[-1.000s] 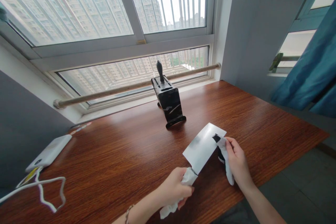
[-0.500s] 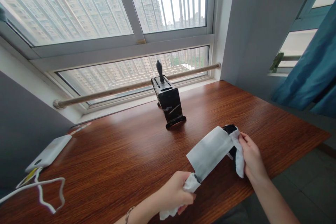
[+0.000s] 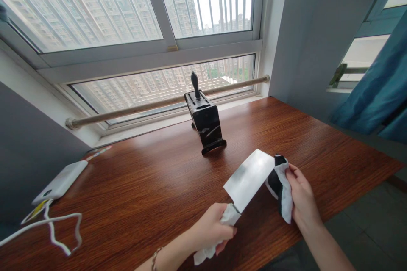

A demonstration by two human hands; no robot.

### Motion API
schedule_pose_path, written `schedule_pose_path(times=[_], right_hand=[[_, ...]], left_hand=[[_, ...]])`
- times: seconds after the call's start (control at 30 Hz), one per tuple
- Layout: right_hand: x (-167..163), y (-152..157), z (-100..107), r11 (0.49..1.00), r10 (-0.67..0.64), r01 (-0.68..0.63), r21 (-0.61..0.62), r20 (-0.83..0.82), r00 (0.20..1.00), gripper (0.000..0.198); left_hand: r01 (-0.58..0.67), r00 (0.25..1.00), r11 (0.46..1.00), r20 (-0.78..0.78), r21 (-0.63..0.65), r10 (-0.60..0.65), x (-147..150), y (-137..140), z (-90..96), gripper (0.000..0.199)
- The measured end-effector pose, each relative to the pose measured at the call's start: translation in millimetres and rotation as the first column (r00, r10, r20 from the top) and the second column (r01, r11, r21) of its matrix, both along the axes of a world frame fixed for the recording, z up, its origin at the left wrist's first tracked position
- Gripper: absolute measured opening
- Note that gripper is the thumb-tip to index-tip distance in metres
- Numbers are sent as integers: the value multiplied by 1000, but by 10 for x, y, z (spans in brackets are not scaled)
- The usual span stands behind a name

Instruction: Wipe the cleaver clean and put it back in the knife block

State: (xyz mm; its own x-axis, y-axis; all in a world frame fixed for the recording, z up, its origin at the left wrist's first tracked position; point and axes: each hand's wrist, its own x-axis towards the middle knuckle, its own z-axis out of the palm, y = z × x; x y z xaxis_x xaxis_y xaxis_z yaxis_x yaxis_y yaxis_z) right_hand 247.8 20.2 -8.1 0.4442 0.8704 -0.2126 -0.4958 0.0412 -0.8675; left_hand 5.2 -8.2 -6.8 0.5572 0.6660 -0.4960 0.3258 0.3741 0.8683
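Note:
A cleaver (image 3: 249, 178) with a broad shiny blade is raised over the wooden table, its far corner pointing up and right. My left hand (image 3: 211, 228) is wrapped round its handle, with white paper or cloth (image 3: 230, 216) between palm and handle. In my right hand (image 3: 300, 192) is a black and white cloth (image 3: 282, 188), pinched at its upper right side and hanging down. The cloth is close to the blade's right end; whether they touch I cannot tell. Farther back stands a black knife block (image 3: 206, 125) with one dark handle (image 3: 195, 82) sticking up.
The brown wooden table (image 3: 143, 186) runs back to a window with a pipe rail (image 3: 136, 112) across it. On the left lie a white power bank (image 3: 60, 182) and a looped white cable (image 3: 65, 220). A blue curtain (image 3: 372, 84) hangs at the right.
The cloth has slid off the blade's far end and hangs lower in my right hand. The cleaver has tilted slightly, and its blade now catches more light.

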Motion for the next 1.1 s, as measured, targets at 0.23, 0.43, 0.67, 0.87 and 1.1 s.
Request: schedule_pose_path(times=[0.23, 0.43, 0.67, 0.87, 1.1], right_hand=[[34, 53, -207, 996, -82, 76, 37, 219, 972, 37], [221, 142, -246, 989, -142, 145, 35, 521, 842, 40], [205, 37, -124, 982, -145, 182, 57, 843, 519, 34], [177, -42, -60, 955, -238, 278, 105, 828, 508, 36], [86, -69, -104, 987, -153, 114, 116, 896, 417, 29]], left_hand=[[-1, 1000, 1000, -14, 7, 1, 21, -24, 19, 16], [18, 1000, 1000, -18, 1, -18, 37, -48, 52, 17], [4, 1000, 1000, -31, 22, -4, 35, -56, 45, 16], [-20, 999, 1000, -32, 22, 21, 45, -21, 21, 15], [-29, 999, 1000, -40, 7, 29, 44, -21, 53, 16]])
